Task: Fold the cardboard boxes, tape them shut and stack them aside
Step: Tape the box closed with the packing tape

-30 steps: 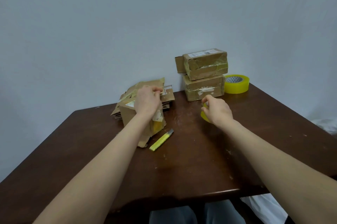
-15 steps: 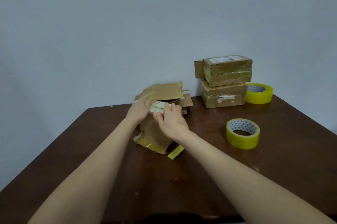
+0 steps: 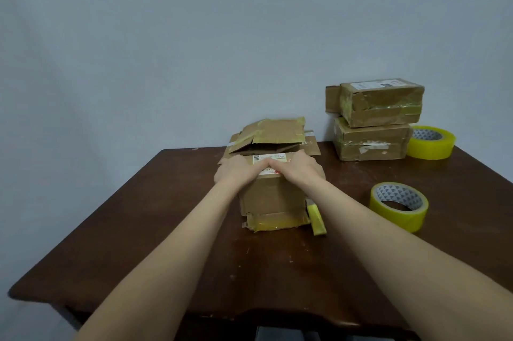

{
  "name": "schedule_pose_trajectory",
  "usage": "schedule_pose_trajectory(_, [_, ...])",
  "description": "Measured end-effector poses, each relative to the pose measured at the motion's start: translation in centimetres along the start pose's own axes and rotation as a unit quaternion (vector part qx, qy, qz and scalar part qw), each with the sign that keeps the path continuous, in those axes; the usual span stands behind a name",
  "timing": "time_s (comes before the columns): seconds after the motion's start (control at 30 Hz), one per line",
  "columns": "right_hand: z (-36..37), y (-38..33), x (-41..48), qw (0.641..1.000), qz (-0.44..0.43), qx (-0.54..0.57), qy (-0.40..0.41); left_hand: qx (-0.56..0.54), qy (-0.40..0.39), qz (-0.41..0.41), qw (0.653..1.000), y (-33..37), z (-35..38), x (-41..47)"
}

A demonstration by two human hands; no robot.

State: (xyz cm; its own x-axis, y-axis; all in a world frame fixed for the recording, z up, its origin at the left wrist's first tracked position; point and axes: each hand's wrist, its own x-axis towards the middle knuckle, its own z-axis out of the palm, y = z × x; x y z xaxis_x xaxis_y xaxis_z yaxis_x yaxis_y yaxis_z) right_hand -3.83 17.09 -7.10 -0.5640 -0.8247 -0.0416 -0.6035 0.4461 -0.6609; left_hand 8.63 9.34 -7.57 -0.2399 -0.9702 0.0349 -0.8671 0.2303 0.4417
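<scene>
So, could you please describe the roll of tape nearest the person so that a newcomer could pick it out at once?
Start at the dark wooden table and find the two sealed boxes stacked at its far right. In front of them, lying flat in the open, is a yellow tape roll. Unlike the other roll, which sits tucked beside the stack at the back, this one lies alone, nearer the person.

Yellow cutter (image 3: 316, 217) half hidden behind right forearm; box label (image 3: 268, 158) print too small to read.
</scene>
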Motion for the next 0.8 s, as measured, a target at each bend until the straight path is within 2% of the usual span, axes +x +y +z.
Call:
schedule_pose_trajectory(0.13, [-0.3, 0.1, 0.0, 1.000, -0.002, 0.004, -0.004, -0.060, -0.018, -0.020, 0.998, 0.3, 0.6, 0.2])
schedule_pose_trajectory(0.43, [-0.9, 0.7, 0.3, 0.999, 0.018, -0.005, 0.046, -0.074, 0.032, -0.062, 0.995, 0.2, 0.9, 0.4])
schedule_pose_trajectory(0.5, [-1.2, 1.0, 0.3, 0.999, 0.015, -0.009, 0.050, -0.117, 0.044, -0.073, 0.989, 0.4, 1.0, 0.6])
schedule_pose_trajectory(0.67, [0.0, 1.3, 0.5, 0.998, 0.049, 0.043, 0.015, -0.289, -0.012, -0.064, 0.955, 0.1, 2.1, 0.7])
schedule_pose_trajectory(0.73, [-0.2, 1.5, 0.6, 0.999, 0.036, 0.038, 0.005, -0.296, -0.020, -0.059, 0.953, 0.0, 2.1, 0.7])
schedule_pose_trajectory(0.8, [-1.1, 1.9, 0.5, 0.999, 0.004, 0.034, -0.009, -0.245, -0.013, -0.032, 0.969, 0.1, 1.8, 0.3])
